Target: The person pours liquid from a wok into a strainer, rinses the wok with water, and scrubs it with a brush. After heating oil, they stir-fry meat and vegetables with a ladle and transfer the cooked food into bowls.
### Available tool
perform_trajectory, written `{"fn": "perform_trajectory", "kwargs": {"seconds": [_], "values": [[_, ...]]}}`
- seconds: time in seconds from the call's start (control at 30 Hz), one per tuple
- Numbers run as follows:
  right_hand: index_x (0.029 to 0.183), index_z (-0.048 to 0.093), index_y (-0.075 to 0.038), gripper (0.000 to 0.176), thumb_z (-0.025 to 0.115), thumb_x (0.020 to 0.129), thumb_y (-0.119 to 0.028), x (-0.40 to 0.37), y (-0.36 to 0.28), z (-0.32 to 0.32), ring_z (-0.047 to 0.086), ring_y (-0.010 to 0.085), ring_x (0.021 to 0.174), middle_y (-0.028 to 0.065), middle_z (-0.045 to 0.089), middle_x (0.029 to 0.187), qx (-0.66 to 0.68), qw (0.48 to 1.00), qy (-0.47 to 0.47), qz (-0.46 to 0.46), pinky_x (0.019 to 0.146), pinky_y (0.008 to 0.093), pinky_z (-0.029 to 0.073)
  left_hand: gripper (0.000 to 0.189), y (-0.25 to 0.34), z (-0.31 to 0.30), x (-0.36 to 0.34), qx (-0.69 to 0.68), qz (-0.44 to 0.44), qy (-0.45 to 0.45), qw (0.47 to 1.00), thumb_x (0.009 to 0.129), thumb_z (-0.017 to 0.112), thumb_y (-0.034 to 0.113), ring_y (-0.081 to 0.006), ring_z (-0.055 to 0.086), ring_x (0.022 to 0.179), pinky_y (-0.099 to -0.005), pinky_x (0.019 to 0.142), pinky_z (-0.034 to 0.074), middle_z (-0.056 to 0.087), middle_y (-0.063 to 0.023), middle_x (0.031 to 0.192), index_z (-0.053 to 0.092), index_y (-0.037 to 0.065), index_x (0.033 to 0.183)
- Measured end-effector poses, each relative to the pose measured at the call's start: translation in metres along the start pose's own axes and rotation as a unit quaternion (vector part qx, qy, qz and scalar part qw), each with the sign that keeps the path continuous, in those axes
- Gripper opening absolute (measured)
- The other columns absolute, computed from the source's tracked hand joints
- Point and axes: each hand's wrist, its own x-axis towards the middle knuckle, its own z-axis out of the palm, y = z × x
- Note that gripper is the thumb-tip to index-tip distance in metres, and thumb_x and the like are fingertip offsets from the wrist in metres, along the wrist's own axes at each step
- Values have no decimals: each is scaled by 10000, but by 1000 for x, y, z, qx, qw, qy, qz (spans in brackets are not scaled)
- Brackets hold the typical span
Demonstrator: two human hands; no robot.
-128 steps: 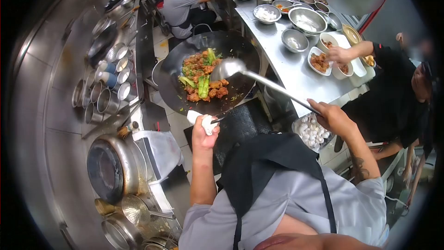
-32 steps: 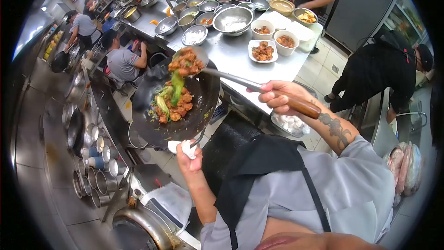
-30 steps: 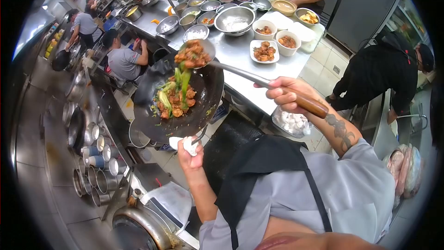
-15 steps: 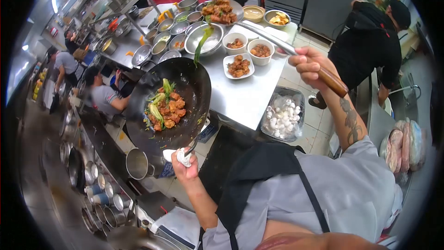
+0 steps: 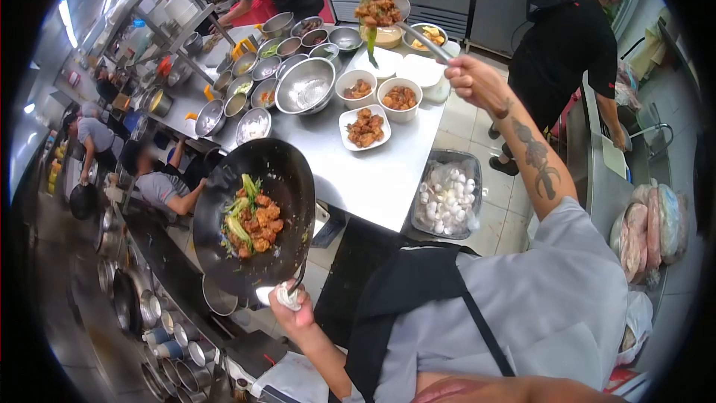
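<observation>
My left hand (image 5: pixel 293 309) grips the wok's handle through a white cloth (image 5: pixel 286 296). The dark wok (image 5: pixel 293 201) is tilted, with browned fried pieces (image 5: pixel 266 225) and green leafy stalks (image 5: pixel 239 227) in it. Stretched out over the table, my right hand (image 5: pixel 473 83) is closed around the ladle's handle. At the far end, the ladle (image 5: pixel 405 6) is heaped with fried pieces (image 5: pixel 377 10), and a green strip (image 5: pixel 372 46) hangs from it. Below stand a square white dish (image 5: pixel 365 128) and two white bowls (image 5: pixel 399 99) holding similar food.
Metal bowls (image 5: pixel 306 86) of ingredients crowd the steel table (image 5: pixel 369 186). A tub of white mushroom-like pieces (image 5: pixel 447 194) sits on the floor. A person in black (image 5: pixel 556 48) stands at right; another in grey (image 5: pixel 160 179) works at left. Bagged items (image 5: pixel 649 224) lie at far right.
The loaded ladle has moved outward toward the far side of the table, over the white plates. The wok is lower and slightly left in view. The person at right has straightened up.
</observation>
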Motion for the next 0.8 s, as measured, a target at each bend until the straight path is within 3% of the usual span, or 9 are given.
{"fn": "perform_trajectory", "kwargs": {"seconds": [0.17, 0.37, 0.4, 0.5, 0.63, 0.73, 0.8], "values": [[886, 435, -89, 58, 474, 896, -132, 39, 16, -32, 427, 51, 484, -31, 488, 662, -149, 975, 162, 6, 415, 208, 326, 99, 4, -13, -5, 9, 7, 2, 1000, 845, 499, 169, -210, 576, 687, -309, 422, 420, 573, -83, 746, 525, 79, 813], [864, 521, -59, 63, 508, 806, -81, 86, 49, -91, 477, 96, 443, 16, 509, 648, -327, 919, 216, 31, 359, 255, 401, 124, -11, 1, -16, -7, 52, 40, 998, 846, 489, 173, -218, 574, 680, -304, 428, 421, 585, -93, 753, 536, 71, 793], [954, 537, -25, 165, 512, 800, -77, 88, 53, -102, 517, 144, 427, 40, 532, 647, -381, 896, 221, 49, 359, 289, 452, 115, -10, 1, -21, -11, 53, 41, 998, 844, 494, 167, -213, 572, 681, -298, 420, 416, 577, -97, 751, 533, 64, 806], [1036, 537, -10, 252, 514, 797, -87, 102, 60, -125, 555, 195, 452, 66, 550, 649, -542, 814, 209, -26, 378, 317, 478, 110, -19, 2, -19, -18, 66, 48, 996, 838, 509, 157, -204, 568, 681, -286, 404, 404, 560, -102, 745, 526, 49, 831], [1123, 516, 26, 365, 523, 769, -63, 92, 57, -118, 635, 303, 591, 216, 619, 752, -620, 761, 191, -23, 549, 411, 530, 122, -16, 4, -28, -10, 90, 68, 994, 833, 514, 162, -208, 570, 682, -286, 402, 402, 563, -98, 748, 534, 42, 826], [1143, 505, 55, 408, 526, 752, -54, 97, 62, -133, 644, 389, 762, 295, 621, 844, -724, 649, 217, -85, 699, 450, 515, 126, -18, 4, -33, -17, 106, 75, 991, 830, 514, 160, -214, 582, 691, -288, 400, 404, 578, -101, 754, 541, 38, 823], [1162, 491, 66, 434, 529, 748, -59, 107, 49, -151, 622, 417, 838, 304, 616, 878, -748, 628, 181, -114, 753, 458, 499, 128, -22, 8, -29, -15, 104, 71, 992, 827, 508, 161, -221, 592, 706, -295, 405, 412, 593, -93, 766, 554, 42, 834]]}}
